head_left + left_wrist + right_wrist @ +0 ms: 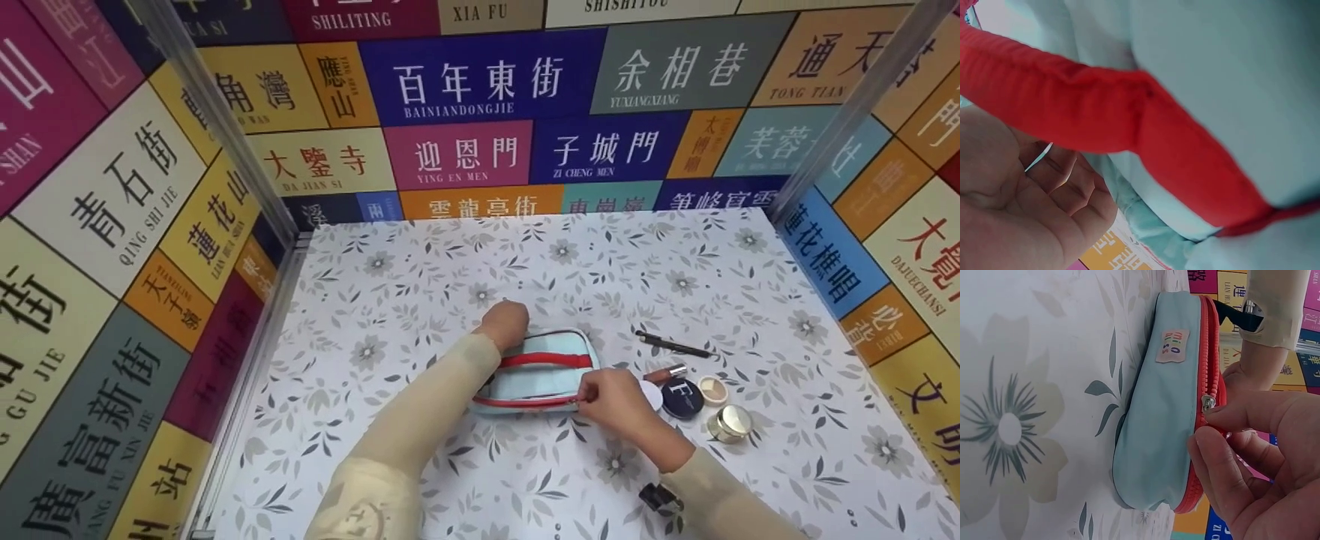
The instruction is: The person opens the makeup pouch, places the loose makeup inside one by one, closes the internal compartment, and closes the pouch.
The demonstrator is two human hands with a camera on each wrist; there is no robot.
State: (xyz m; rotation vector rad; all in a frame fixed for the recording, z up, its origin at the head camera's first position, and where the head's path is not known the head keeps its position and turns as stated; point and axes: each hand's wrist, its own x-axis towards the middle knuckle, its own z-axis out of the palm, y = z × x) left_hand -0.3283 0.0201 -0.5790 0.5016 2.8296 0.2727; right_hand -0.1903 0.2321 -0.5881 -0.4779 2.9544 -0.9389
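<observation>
A light blue zip pouch (536,386) with red trim lies on the table. A red strap (546,361) crosses its top, seen large in the left wrist view. My right hand (619,401) pinches the zipper pull (1208,403) between thumb and index finger at the pouch's near right corner. In the right wrist view, the red zipper runs along the pouch's edge, above a small label (1172,346). My left hand (504,324) grips the pouch's far left edge with curled fingers; the strap and fabric partly hide the fingers in the left wrist view.
Right of the pouch lie a dark slim pen-like stick (673,344), a lipstick-like tube (665,373), a dark blue round compact (682,399), a small round powder pot (712,390) and a gold-lidded jar (730,424). Sign-covered walls surround the flower-patterned tabletop (360,420).
</observation>
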